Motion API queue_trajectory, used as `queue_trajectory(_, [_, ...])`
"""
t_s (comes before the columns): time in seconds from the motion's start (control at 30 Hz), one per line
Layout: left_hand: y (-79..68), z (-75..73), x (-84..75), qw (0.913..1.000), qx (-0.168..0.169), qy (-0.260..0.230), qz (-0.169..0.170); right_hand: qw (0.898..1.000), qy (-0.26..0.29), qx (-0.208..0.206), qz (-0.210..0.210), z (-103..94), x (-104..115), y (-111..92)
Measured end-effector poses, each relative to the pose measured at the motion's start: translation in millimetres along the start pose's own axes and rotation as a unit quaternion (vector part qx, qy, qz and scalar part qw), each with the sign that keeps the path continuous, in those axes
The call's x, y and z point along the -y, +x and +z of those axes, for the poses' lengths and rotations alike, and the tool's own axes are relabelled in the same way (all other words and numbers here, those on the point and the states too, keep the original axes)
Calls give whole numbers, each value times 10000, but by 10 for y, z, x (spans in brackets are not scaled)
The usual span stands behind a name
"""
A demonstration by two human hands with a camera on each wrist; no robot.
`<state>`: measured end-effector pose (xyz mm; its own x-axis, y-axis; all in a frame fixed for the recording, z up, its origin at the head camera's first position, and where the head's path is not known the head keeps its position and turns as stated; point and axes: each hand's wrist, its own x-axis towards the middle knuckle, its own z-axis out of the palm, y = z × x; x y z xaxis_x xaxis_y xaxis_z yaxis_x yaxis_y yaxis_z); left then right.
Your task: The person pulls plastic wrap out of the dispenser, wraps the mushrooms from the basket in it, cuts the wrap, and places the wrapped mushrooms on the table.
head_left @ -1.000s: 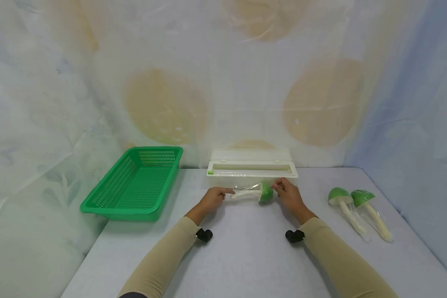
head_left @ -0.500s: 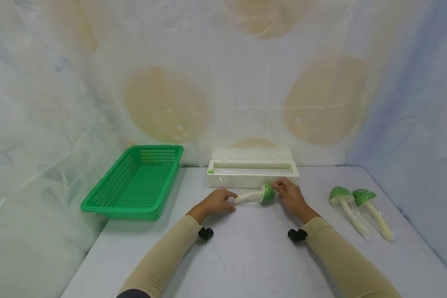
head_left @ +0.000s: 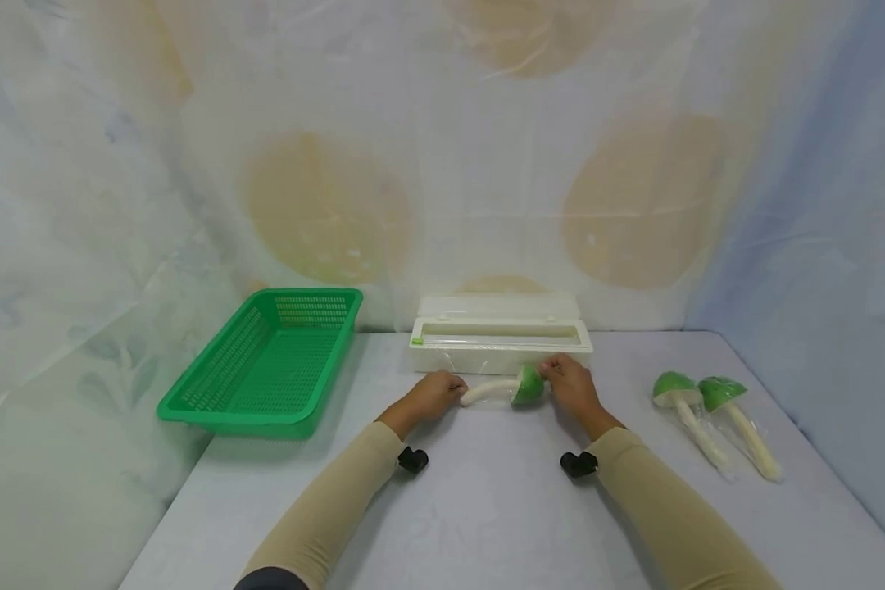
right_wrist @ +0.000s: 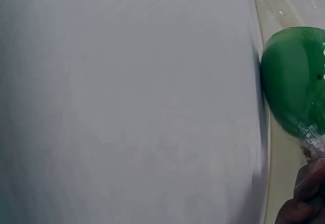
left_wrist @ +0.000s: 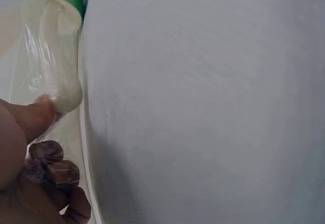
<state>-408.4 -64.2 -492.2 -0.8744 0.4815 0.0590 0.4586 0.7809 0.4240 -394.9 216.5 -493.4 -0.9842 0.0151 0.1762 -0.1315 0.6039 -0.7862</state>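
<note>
A toy-like mushroom with a green cap and long white stem (head_left: 492, 388) lies sideways in front of the white cling film dispenser (head_left: 501, 359). Clear cling film (left_wrist: 36, 64) is wrapped round it. My left hand (head_left: 432, 394) is at the stem's end, pinching the gathered film there, its fingers bent. At the cap's side my right hand (head_left: 571, 385) pinches a bunched end of the film, which shows beside the green cap (right_wrist: 292, 82) in the right wrist view. Most of the right hand is outside that view.
On the left stands a green mesh basket (head_left: 311, 401). Two more green-capped mushrooms, one with its stem towards the front (head_left: 696, 430) and one beside it (head_left: 748, 438), lie in film at the right. The dispenser's lid (head_left: 497, 306) is up.
My left hand went from a pointing finger at the stem's end, through spread fingers and thumb, to fingers closed together on the film. The right hand has stayed at the cap.
</note>
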Motion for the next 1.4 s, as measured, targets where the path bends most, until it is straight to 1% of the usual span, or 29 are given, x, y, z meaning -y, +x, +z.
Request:
queue_trajectory(0.1, [-7,-12,-51,9997,15,228,29,9998,-150,-33,155,19,-27,6])
queue_trajectory(0.17, [-16,-19,-70,9997,41,256,-37,9996,-227,-71,171,42,-39,6])
queue_trajectory(0.23, [-25,-26,-70,9997,56,163,-150,9993,-316,-140,112,67,-43,4])
queue_trajectory(0.33, [-32,-33,-35,9994,77,-121,-318,9989,-402,-205,89,96,-42,-9])
queue_trajectory(0.47, [-25,-36,-15,9984,37,-280,-486,9983,-406,-286,317,91,-44,-29])
queue_trajectory(0.6, [-21,-40,-42,9960,-70,-342,-824,9970,-444,-410,493,87,-52,-28])
queue_trajectory(0.7, [-34,-38,-37,9933,-180,-565,-991,9960,-467,-441,621,100,-71,-17])
queue_trajectory(0.8, [-57,-33,6,9899,-292,-919,-1040,9952,-340,-386,834,94,-97,-3])
queue_trajectory(0.93, [-94,-53,81,9862,-330,-1275,-999,9923,61,-334,1195,61,-133,24])
queue_trajectory(1.0, [-114,-79,100,9841,-315,-1439,-991,9911,120,-273,1295,48,-146,29])
queue_trajectory(1.03, [-119,-90,110,9831,-313,-1518,-976,9911,66,-240,1310,45,-156,30])
queue_trajectory(1.13, [-133,-122,118,9786,-297,-1754,-1036,9916,-369,-106,1232,46,-185,20])
queue_trajectory(1.23, [-134,-136,129,9758,-304,-1835,-1150,9917,-692,-17,1081,36,-203,6])
queue_trajectory(1.3, [-142,-147,132,9753,-318,-1802,-1235,9928,-714,-8,959,14,-207,4])
queue_trajectory(1.4, [-161,-177,136,9756,-376,-1738,-1291,9950,-541,24,845,-50,-205,6])
